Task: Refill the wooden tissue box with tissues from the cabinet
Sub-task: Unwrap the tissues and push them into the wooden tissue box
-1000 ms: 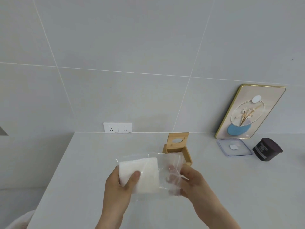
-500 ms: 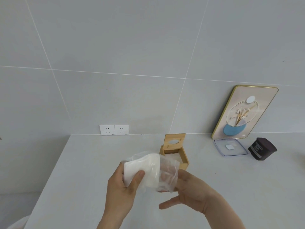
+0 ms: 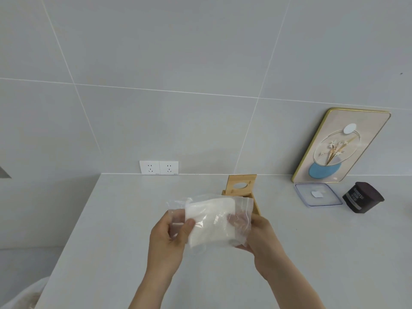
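A stack of white tissues in a clear plastic bag is held above the counter in both hands. My left hand pinches the bag's left end between thumb and fingers. My right hand grips the bag's right end, and its fingertips show through the plastic. Just behind the bag stands the wooden tissue box, its lid with an oval hole tipped up against the wall side. The bag hides most of the box's opening.
The grey counter ends at a left edge. A double wall socket sits at the backsplash. At the right stand a framed flower picture, a clear plastic lid and a dark jar.
The bag has been turned and pulled level between both hands. My right hand has closed on its right end, where half a second ago its fingers were spread below it.
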`<state>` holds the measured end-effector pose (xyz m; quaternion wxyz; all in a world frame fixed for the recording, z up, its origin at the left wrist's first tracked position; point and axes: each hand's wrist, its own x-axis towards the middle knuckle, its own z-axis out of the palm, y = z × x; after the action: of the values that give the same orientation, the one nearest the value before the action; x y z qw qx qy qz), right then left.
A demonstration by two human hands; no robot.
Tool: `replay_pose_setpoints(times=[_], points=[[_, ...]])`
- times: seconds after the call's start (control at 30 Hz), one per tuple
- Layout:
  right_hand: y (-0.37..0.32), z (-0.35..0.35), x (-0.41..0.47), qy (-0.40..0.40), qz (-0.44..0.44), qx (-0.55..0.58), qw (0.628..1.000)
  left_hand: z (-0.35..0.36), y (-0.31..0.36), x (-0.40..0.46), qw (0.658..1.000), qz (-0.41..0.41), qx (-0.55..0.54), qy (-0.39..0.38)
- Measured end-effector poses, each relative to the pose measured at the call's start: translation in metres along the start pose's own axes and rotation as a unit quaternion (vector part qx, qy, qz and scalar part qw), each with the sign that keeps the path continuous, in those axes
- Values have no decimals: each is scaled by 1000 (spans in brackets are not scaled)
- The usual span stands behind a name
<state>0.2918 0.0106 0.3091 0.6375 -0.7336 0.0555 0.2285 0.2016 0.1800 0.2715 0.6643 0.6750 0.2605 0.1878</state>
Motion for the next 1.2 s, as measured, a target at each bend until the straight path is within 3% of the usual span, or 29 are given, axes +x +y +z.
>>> replay_pose_setpoints(times=[0.3,0.43,0.53,0.6,0.67,0.77,0.93,1.2], points=[[7,-24,17,130,-23,76,988,-5,-43,34,983,-147,-72,84],[15,-28,20,135,-26,61,989,-3,-85,43,970,-235,-24,51],[20,-29,18,120,-20,64,991,-1,-105,44,947,-295,125,37],[23,-30,17,108,-10,75,991,2,-104,41,936,-271,214,72],[24,-30,16,85,2,83,993,10,-89,38,952,-220,194,81],[25,-26,15,55,23,107,992,30,-52,36,973,-219,58,-35],[26,-30,21,9,53,156,986,58,-15,34,941,-268,-52,-199],[41,-55,50,81,70,75,991,101,-22,43,961,-224,16,-161]])
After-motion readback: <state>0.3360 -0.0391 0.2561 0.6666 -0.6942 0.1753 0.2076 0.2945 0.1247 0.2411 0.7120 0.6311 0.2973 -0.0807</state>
